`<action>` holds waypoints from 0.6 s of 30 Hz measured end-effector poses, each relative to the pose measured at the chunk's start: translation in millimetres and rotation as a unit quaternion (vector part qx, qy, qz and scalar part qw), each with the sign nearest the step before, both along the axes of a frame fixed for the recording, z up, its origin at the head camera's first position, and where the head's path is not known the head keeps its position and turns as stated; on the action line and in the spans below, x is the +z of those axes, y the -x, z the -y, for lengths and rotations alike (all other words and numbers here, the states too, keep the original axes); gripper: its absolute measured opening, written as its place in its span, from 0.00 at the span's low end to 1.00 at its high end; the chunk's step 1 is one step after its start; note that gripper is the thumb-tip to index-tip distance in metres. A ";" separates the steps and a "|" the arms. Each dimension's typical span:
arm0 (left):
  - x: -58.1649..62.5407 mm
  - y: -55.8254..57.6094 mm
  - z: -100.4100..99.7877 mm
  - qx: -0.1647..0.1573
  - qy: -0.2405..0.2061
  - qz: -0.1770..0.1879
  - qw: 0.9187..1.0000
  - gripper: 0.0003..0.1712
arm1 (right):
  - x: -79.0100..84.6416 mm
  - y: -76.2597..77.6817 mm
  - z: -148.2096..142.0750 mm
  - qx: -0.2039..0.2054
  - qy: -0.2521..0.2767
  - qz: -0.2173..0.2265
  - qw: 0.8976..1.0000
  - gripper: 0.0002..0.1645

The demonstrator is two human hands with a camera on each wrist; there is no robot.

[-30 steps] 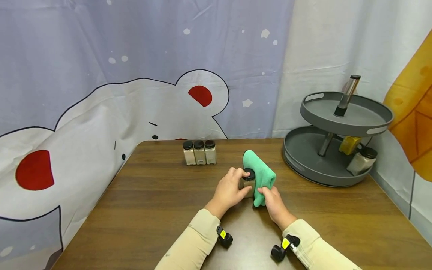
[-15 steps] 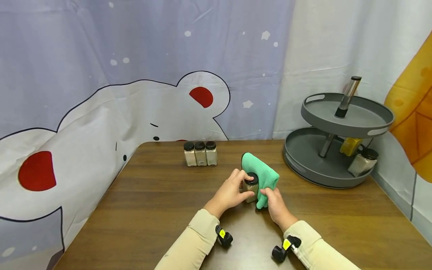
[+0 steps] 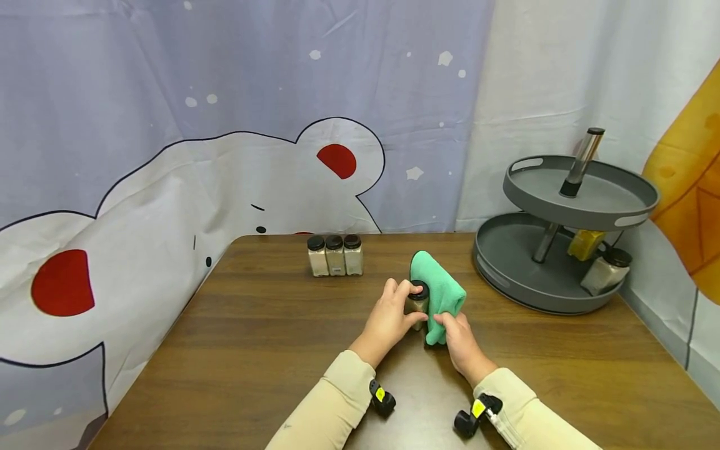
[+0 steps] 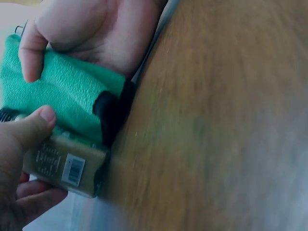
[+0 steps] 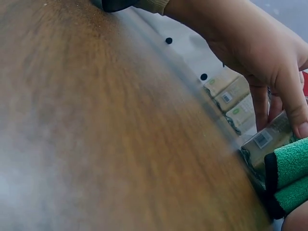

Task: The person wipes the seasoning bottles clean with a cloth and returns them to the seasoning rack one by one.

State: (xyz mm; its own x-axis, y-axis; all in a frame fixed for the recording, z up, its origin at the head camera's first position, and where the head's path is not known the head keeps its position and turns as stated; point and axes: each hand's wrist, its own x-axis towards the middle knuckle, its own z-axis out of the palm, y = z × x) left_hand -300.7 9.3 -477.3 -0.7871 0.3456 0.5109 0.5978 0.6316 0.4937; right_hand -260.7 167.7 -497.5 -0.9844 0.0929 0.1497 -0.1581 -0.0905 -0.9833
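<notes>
My left hand [image 3: 387, 317] grips a small square spice jar [image 3: 417, 304] with a black lid, fingers by the lid and thumb across the near side. Its barcode label shows in the left wrist view, where the jar [image 4: 60, 163] lies between thumb and fingers. Against the jar's right side is a folded green cloth [image 3: 437, 289] with black edging. My right hand [image 3: 462, 347] pinches this cloth near its lower right part, thumb on top. In the right wrist view the cloth [image 5: 292, 166] covers part of the jar's side.
Three black-lidded jars [image 3: 335, 256] stand in a row at the table's back edge. A grey two-tier round tray [image 3: 506, 275] stands at the back right, with a tilted jar [image 3: 604, 274] and a yellow item [image 3: 584, 242] on its lower tier. A patterned curtain hangs behind.
The jar first came slightly toward me along the cloth, then went back away from me with my left hand. My right hand stays nearly in place, still pinching the cloth.
</notes>
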 end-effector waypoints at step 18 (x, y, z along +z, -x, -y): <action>17.4 6.1 19.1 -0.164 0.029 0.074 0.983 0.26 | 1.5 1.5 -1.1 0.004 -0.006 0.030 1.000 0.08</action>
